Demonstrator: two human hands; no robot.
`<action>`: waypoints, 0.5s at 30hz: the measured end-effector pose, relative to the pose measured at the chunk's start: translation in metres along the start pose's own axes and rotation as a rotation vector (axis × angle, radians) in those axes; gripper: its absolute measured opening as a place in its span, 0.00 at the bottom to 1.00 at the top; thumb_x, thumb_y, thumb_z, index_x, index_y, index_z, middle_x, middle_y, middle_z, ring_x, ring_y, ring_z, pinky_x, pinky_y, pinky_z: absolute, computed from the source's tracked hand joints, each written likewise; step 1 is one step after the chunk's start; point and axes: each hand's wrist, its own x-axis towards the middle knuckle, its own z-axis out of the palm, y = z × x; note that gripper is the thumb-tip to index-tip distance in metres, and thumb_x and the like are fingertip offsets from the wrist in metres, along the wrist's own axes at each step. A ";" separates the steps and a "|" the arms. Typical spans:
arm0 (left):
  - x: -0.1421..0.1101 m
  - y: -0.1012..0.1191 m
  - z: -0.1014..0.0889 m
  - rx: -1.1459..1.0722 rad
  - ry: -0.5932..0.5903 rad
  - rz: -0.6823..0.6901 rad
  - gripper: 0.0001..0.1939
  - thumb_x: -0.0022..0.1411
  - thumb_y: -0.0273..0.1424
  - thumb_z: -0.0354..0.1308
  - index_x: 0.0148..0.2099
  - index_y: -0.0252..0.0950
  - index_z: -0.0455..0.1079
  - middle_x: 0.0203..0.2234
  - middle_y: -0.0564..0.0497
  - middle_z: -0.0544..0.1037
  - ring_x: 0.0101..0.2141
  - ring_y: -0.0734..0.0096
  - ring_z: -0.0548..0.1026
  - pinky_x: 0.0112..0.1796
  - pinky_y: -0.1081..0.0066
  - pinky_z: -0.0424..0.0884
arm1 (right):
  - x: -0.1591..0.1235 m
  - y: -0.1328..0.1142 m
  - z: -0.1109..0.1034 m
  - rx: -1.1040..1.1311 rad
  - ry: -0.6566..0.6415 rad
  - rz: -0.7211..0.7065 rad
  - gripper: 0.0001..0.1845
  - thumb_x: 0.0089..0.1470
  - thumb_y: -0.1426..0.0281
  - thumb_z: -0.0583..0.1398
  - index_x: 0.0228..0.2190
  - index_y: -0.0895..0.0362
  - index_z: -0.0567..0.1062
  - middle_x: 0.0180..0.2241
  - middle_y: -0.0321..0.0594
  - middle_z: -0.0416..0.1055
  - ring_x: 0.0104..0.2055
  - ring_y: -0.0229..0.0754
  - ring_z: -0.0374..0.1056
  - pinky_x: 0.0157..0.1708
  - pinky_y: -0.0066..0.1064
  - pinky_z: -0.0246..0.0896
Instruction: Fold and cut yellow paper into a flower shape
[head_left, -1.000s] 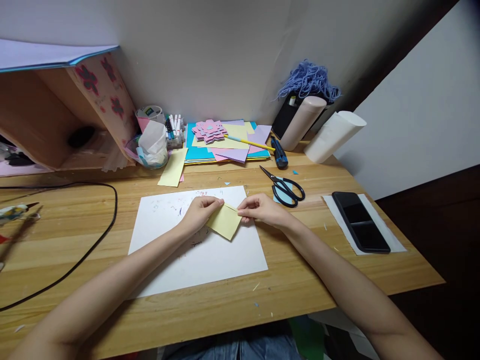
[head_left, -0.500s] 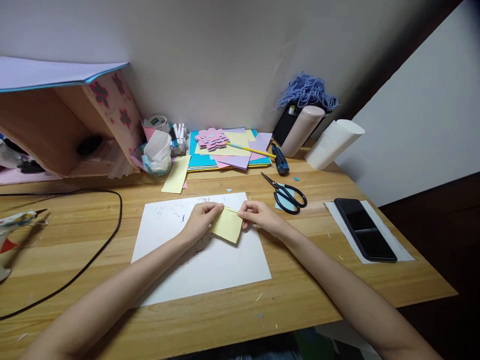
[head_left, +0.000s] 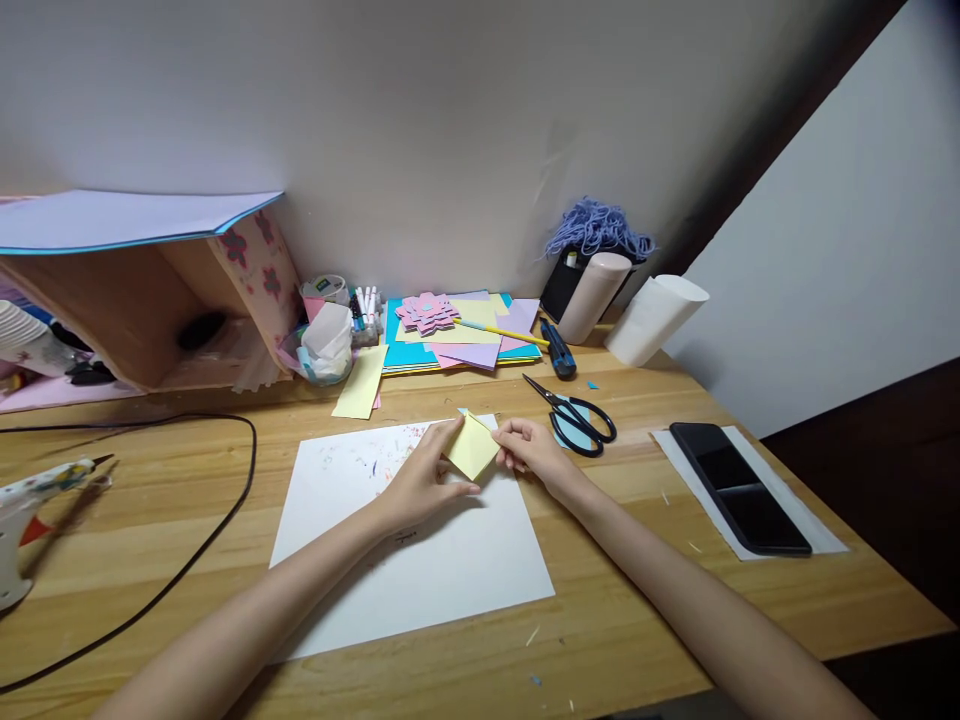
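A small pale yellow paper square (head_left: 472, 447) is held between both hands just above a white sheet (head_left: 420, 560) on the wooden desk. My left hand (head_left: 424, 480) pinches its left edge, thumb beneath and fingers behind. From the right, my right hand (head_left: 529, 452) grips the opposite corner with curled fingers. The square is tilted like a diamond, one corner pointing up.
Black scissors (head_left: 576, 420) lie just right of the hands. A phone (head_left: 739, 487) rests on white paper at the right. Coloured paper stack (head_left: 461, 335), markers and a cup (head_left: 326, 345) line the wall. A glue gun (head_left: 34, 500) and black cable (head_left: 187, 540) lie left.
The camera view tilted upward, shifting everything lower in frame. The yellow paper has been turned and raised, now standing more on its corner; my left fingers moved behind it.
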 end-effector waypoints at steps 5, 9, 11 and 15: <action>0.002 -0.004 0.000 0.030 0.010 0.013 0.35 0.52 0.36 0.59 0.60 0.46 0.50 0.52 0.46 0.60 0.52 0.58 0.58 0.45 0.62 0.65 | -0.001 0.001 0.003 0.045 -0.059 -0.061 0.16 0.47 0.57 0.58 0.24 0.58 0.65 0.16 0.31 0.65 0.14 0.28 0.52 0.12 0.20 0.42; 0.002 -0.006 0.000 -0.004 0.018 -0.006 0.30 0.56 0.36 0.55 0.60 0.46 0.50 0.51 0.47 0.60 0.51 0.62 0.60 0.46 0.63 0.65 | -0.003 0.003 0.005 0.041 -0.174 -0.116 0.20 0.44 0.58 0.61 0.35 0.57 0.66 0.22 0.32 0.66 0.17 0.30 0.57 0.15 0.22 0.50; 0.002 -0.006 0.000 -0.015 0.014 -0.013 0.29 0.57 0.36 0.54 0.60 0.46 0.51 0.50 0.47 0.60 0.51 0.63 0.60 0.47 0.64 0.64 | -0.004 0.004 0.006 0.019 -0.200 -0.112 0.25 0.42 0.59 0.63 0.41 0.57 0.65 0.25 0.33 0.66 0.18 0.31 0.59 0.16 0.24 0.52; 0.002 -0.005 0.000 -0.018 0.022 -0.028 0.27 0.58 0.36 0.52 0.60 0.45 0.53 0.49 0.48 0.61 0.50 0.64 0.61 0.48 0.66 0.63 | -0.006 0.002 0.007 0.033 -0.228 -0.116 0.26 0.42 0.62 0.64 0.43 0.56 0.65 0.29 0.36 0.67 0.23 0.34 0.62 0.17 0.23 0.54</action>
